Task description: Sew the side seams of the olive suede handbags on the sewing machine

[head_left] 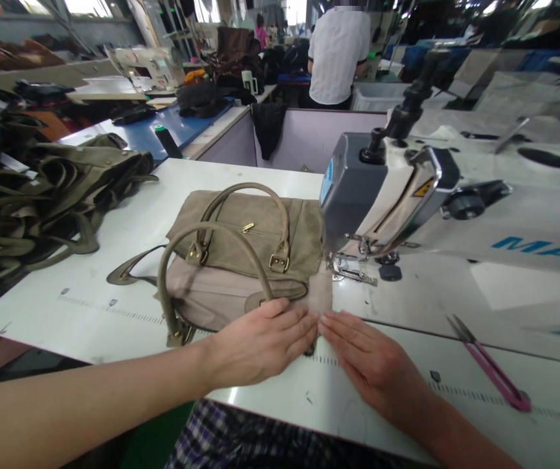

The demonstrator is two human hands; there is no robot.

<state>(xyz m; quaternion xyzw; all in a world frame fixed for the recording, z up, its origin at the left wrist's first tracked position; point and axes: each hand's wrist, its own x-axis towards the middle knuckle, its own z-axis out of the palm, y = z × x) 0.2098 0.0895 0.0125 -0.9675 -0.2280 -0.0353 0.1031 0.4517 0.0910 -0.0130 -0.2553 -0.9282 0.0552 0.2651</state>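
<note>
An olive handbag with two looped handles and brass rings lies flat on the white table, its right edge beside the needle area of the sewing machine. Its beige lining is turned out toward me. My left hand lies flat, fingers stretched and side by side, on the lower right of the lining. Close to its fingertips, my right hand rests with extended fingers on the edge of the cloth by the presser foot. Neither hand grips anything visible.
Pink-handled snips lie on the table at the right. Olive bag pieces are heaped at the left. Behind are a green-topped thread cone, another sewing machine and a person in a white shirt.
</note>
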